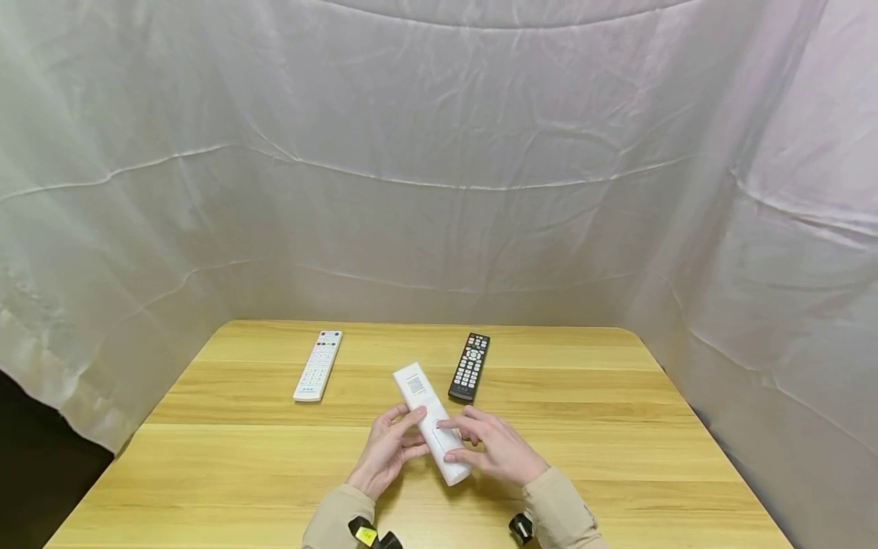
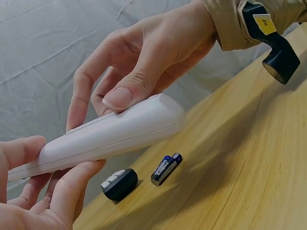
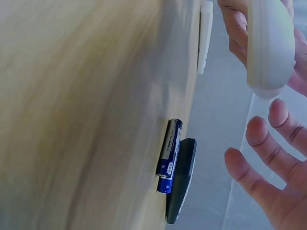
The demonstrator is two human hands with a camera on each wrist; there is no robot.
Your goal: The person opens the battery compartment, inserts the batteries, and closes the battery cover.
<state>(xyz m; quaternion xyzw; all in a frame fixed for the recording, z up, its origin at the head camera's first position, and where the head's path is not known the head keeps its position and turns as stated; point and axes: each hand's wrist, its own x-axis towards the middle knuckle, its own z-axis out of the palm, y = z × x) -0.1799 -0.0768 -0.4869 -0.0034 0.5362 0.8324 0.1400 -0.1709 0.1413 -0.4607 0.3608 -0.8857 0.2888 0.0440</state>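
Head view: white remote [image 1: 440, 442], gripped by left hand [image 1: 388, 451]; right hand [image 1: 499, 447], loosely spread, touches its back; black remote [image 1: 470, 367] beyond.

"Anything legible?"

"No words. The turned-over white remote [image 1: 430, 428] carries a QR code [image 1: 416, 385] towards its eleven-o'clock end, with print above it too small to read."

"And the yellow label [image 1: 366, 536], near six o'clock in the head view?"

"Characters on the left wrist mount [image 1: 391, 542], unclear. A yellow sticker [image 2: 264, 23], near two o'clock in the left wrist view, marks the right wrist mount [image 2: 283, 60]; its letters blur too."

"The blue battery [image 3: 171, 146], five o'clock in the right wrist view?"

"Lettering, smeared. Key legends on the black remote [image 1: 469, 367] are too tiny."
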